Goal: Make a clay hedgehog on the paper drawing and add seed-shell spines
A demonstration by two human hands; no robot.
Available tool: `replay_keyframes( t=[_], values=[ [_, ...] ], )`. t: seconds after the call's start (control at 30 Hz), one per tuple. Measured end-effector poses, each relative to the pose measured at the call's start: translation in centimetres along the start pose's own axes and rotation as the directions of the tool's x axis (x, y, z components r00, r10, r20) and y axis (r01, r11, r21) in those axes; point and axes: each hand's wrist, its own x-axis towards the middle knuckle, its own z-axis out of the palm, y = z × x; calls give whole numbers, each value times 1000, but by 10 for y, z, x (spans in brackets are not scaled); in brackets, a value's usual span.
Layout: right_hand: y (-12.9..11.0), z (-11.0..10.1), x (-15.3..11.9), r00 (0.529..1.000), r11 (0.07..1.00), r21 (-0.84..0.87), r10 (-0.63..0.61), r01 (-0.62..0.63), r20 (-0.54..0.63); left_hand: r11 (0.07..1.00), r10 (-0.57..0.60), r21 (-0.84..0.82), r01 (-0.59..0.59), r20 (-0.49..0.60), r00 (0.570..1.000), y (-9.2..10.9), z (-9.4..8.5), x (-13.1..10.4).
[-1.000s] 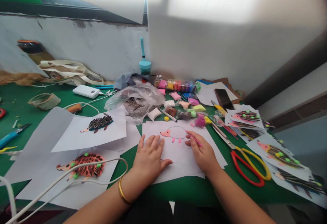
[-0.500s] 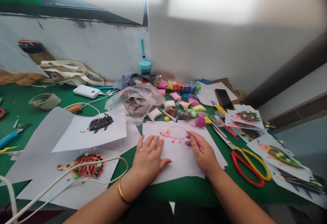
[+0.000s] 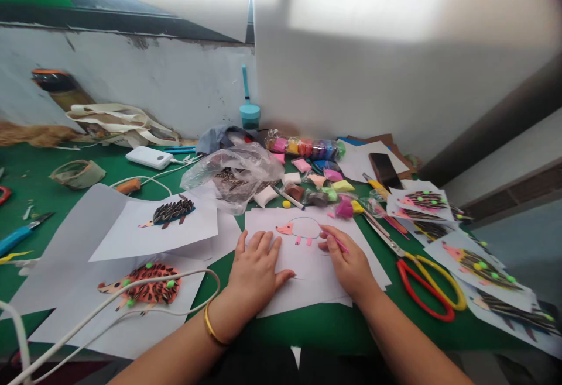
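Lying near the centre of the frame, on a green worktop (image 3: 307, 332), a white sheet of paper (image 3: 302, 279) is marked with a hedgehog outline (image 3: 306, 227). Its pink head (image 3: 285, 229) is pointed toward the left, two short pink legs (image 3: 298, 240) are set beneath, and the rounded body is drawn as a bare line.

The sheet's left side is covered by the left hand (image 3: 254, 271), laid palm down with fingers spread and thumb stretched rightward, presumably so that the paper does not slip. At the sheet's right side, a slender pink tool (image 3: 340, 244) is pinched by the thumb and fingers of the right hand (image 3: 349, 265), pencil-fashion, probably for fine control near the outline's rear. Whether its tip touches the paper cannot be told.

Just above the sheet, a yellow ball (image 3: 286, 204) and colourful packets (image 3: 302, 165) are scattered, apparently for easy reach; to their left is set a clear plastic bag (image 3: 232, 168) of dark, seed-like pieces. At right, scissors (image 3: 397, 249) are laid with handles toward the lower right, perhaps for convenient pick-up. Hedgehog pictures (image 3: 478, 265) are piled at the right edge, seemingly out of the way; similar pictures (image 3: 158, 300) are spread at left, one crossed by a white cable (image 3: 88, 318).
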Motion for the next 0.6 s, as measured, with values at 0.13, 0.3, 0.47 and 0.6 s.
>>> replay_keyframes(
  t=[0.13, 0.3, 0.47, 0.6],
  values=[
    [0, 0, 0, 1000, 1000, -1, 2, -2, 1, 998, 58, -30, -57, 23, 998, 0, 0, 1],
    [-2, 0, 0, 1000, 1000, 9, -2, 2, 0, 999, -16, -43, 18, 30, 999, -4, -2, 3],
    [-2, 1, -2, 1000, 999, 44, -20, 19, 17, 997, -36, -64, 38, 22, 999, -8, -3, 5],
    [-2, 1, -3, 999, 999, 48, -15, 14, 29, 998, -27, -57, 27, -15, 1000, -8, -1, 3]
  ],
)
